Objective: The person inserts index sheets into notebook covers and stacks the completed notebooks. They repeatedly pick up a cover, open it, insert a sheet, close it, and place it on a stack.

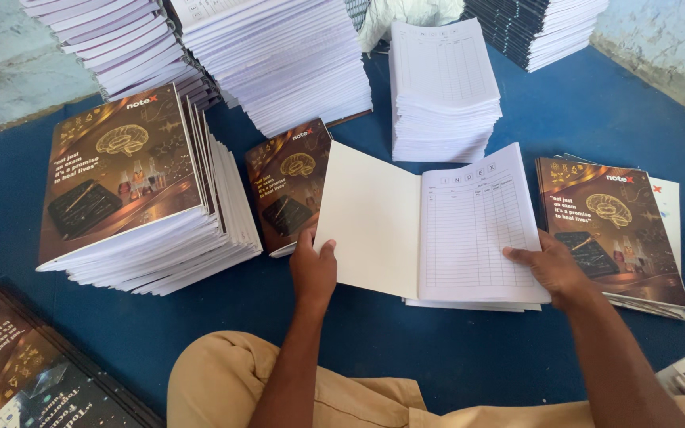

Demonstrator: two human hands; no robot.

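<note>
Two bare hands hold an open white notebook (pixel 430 226) on the blue mat (pixel 469 357): the left hand (pixel 313 269) pinches its blank cover's lower-left edge, the right hand (pixel 550 265) lies fingers spread, pressing the ruled page's lower-right corner.

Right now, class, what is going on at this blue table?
A person holds an open notebook flat on the blue table. The left hand grips its blank cream cover edge; the right hand presses the ruled white page. Tall stacks of brown-covered notebooks and uncovered white page blocks surround it.
</note>
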